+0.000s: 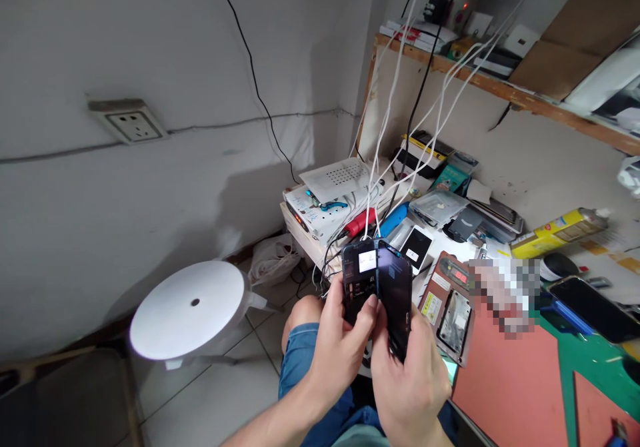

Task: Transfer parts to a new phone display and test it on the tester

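An opened smartphone is held up over my lap, in front of the workbench edge. Its dark back half, showing a battery with a white label, is gripped along the left side by my left hand. My right hand is closed around the lower part of the dark screen half. The two halves stand side by side like an open book, their inner edges close together. Both thumbs meet near the lower inner edge, and the hands partly cover the bottom of the phone. Whether a cable joins the halves, I cannot tell.
Right of my hands lie a brown heating plate with a red display, a red mat and a dark phone. A yellow spray can lies behind. White cables hang from the shelf. At left stands a white round stool.
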Demonstrator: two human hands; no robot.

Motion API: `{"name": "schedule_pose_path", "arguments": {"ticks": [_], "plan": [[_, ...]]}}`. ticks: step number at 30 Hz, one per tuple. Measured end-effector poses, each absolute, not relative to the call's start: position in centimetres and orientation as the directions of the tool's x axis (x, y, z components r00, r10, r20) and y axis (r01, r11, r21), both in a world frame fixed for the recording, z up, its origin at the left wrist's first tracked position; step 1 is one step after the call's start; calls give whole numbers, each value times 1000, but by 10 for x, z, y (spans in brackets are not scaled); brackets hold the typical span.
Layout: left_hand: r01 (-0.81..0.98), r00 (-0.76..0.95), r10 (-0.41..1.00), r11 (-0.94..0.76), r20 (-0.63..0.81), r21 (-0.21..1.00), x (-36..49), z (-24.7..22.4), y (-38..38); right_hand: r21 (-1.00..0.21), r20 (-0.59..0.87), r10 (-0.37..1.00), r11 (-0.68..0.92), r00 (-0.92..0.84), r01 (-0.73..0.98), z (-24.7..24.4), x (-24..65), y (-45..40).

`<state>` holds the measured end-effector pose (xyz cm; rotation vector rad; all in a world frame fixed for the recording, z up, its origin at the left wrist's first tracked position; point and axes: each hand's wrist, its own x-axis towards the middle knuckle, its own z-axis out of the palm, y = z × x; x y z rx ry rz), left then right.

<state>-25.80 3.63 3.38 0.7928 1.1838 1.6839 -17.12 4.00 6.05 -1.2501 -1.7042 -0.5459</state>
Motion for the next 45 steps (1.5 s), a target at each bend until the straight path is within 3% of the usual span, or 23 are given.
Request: {"name": "schedule_pose_path", "arguments": {"ticks": [45], "plan": [[-306, -420, 906, -91, -48, 948, -261, 47, 42, -188, 845, 534, 363, -39, 913, 55, -176, 34]]}}
